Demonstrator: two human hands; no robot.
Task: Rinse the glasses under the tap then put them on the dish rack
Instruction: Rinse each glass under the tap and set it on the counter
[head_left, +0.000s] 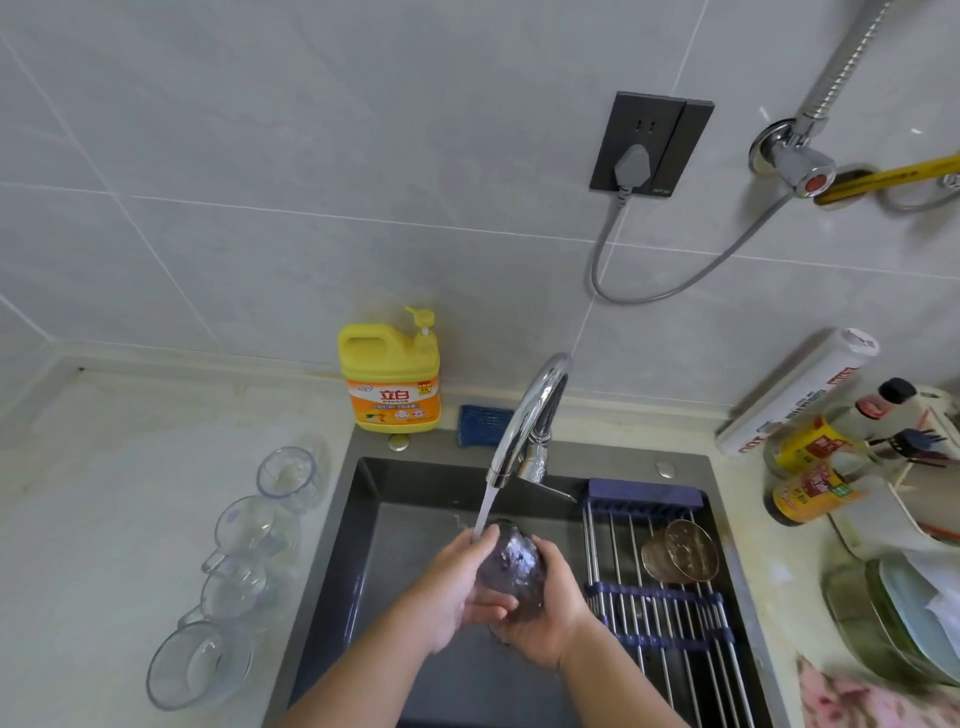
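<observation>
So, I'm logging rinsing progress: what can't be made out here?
Head view:
- glass: its base, covered by the left hand and right hand.
- dish rack: near end, cut off by the bottom edge.
- sauce bottles: label print too small to read.

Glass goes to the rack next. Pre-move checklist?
1. Grip: left hand and right hand both wrap the glass: ok.
2. Stream from the tap lands on the glass: ok.
3. Rinse complete: cannot tell.
4. Free bars on the rack in front of the amber glass: ok.
5. Path from sink to rack unobstructed: ok.
</observation>
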